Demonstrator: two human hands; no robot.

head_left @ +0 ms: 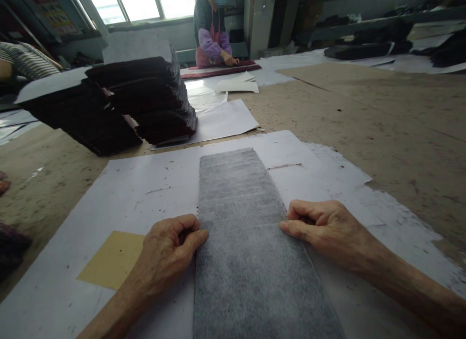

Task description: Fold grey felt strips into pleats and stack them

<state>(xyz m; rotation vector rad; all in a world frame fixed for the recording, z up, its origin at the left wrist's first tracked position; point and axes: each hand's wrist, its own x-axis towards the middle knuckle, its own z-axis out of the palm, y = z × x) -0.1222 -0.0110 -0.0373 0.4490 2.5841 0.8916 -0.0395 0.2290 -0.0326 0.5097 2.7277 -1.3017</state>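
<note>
A long grey felt strip (pixel 243 232) lies lengthwise on white paper (pixel 145 193) in front of me; faint cross lines suggest several layers stacked. My left hand (pixel 169 249) is curled, thumb and fingers pinching the strip's left edge. My right hand (pixel 320 227) is curled the same way, pinching the right edge. Both hands sit level with each other, about halfway along the strip.
Tall stacks of dark fabric pieces (pixel 124 103) stand at the back left on more white sheets. A yellow-brown patch (pixel 112 259) shows on the paper by my left wrist. Across the big brown table (pixel 382 115), a person in an apron (pixel 213 30) works on dark red cloth.
</note>
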